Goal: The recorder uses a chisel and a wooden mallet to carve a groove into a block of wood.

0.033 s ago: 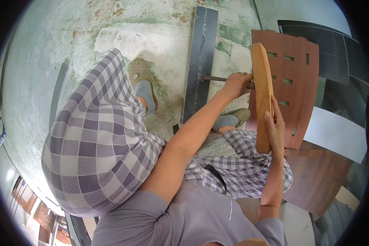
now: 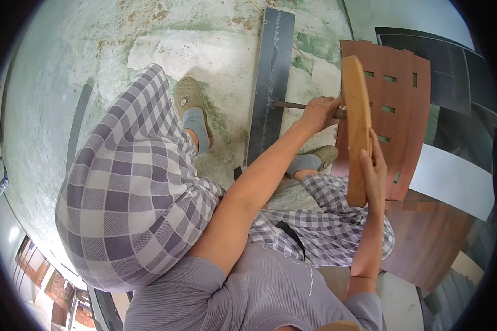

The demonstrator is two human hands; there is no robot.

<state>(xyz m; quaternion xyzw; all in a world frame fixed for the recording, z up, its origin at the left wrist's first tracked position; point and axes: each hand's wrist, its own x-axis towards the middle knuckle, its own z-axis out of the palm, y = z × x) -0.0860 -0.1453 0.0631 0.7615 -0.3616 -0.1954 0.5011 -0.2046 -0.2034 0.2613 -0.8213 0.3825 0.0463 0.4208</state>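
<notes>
The left hand [image 2: 318, 115] is closed around a chisel [image 2: 294, 105], whose metal blade points left with its tip at a long dark board [image 2: 281, 71]. The board lies on the floor [image 2: 199, 55], and a rough, pale line of chipping runs along its length. The right hand [image 2: 374, 175] grips a thick block of wood [image 2: 357, 132] near its lower end, fingers along its right side. The block stands lengthwise beside the handle end of the chisel; whether the two touch is hard to tell. Past the block is a brown panel [image 2: 407, 121] with rows of slots, and a white panel [image 2: 453, 179] sits to its right. The person's feet, in clogs [image 2: 190, 92], are on either side of the board's near end, the left one further off.
</notes>
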